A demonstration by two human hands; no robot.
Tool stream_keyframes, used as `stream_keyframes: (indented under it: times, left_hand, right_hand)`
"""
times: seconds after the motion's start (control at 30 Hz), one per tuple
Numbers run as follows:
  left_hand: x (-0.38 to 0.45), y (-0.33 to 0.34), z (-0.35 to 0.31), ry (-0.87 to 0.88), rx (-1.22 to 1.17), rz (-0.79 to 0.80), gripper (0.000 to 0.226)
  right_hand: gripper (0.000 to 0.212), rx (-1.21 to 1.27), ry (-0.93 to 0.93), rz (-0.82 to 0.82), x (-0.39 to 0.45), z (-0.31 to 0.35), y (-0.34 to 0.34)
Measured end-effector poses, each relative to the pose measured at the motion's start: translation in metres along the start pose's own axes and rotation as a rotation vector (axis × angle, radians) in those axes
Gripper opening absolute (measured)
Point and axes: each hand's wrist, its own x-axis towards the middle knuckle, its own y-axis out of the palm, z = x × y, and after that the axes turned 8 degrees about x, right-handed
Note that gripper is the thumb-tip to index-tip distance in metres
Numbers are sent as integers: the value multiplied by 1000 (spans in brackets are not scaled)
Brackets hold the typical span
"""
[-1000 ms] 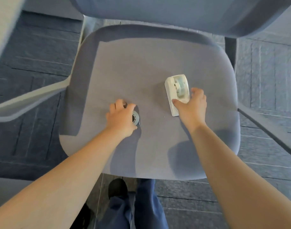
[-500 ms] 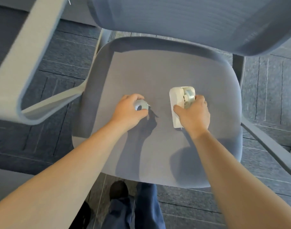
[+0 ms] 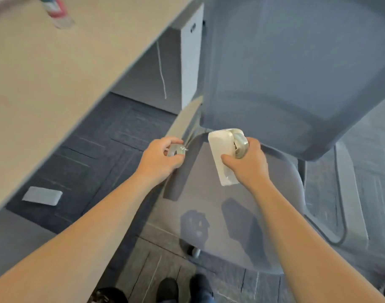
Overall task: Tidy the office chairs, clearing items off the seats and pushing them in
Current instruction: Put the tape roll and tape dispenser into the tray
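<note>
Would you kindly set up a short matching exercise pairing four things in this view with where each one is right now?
Things:
1. small tape roll
2. white tape dispenser
3. pale flat card
4. desk

Places:
A. lying on the carpet below the desk edge
B. in the right hand, lifted above the chair seat
C. upper left, beside the chair
D. in the left hand

Pairs: 1-D, 2-B, 3-A, 4-C
</note>
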Motion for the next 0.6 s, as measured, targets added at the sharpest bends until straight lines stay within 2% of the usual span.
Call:
stream_keyframes:
  times: [0.13, 0.27, 0.43, 0.6]
  left_hand:
    - [-45, -68, -1, -23, -12, -151, 25]
    - [-110, -122, 9, -123, -80, -360, 26]
    - [-208, -166, 48, -255, -122, -684, 24]
    - [-326, -193, 88, -451, -128, -987, 37]
  right_hand:
    - [58, -8, -152, 169, -23, 61, 23]
    - [57, -24, -317, 364, -56, 111, 61]
    - [54, -40, -525, 658, -122, 157, 115]
    - [55, -50, -677, 917, -219, 184, 179]
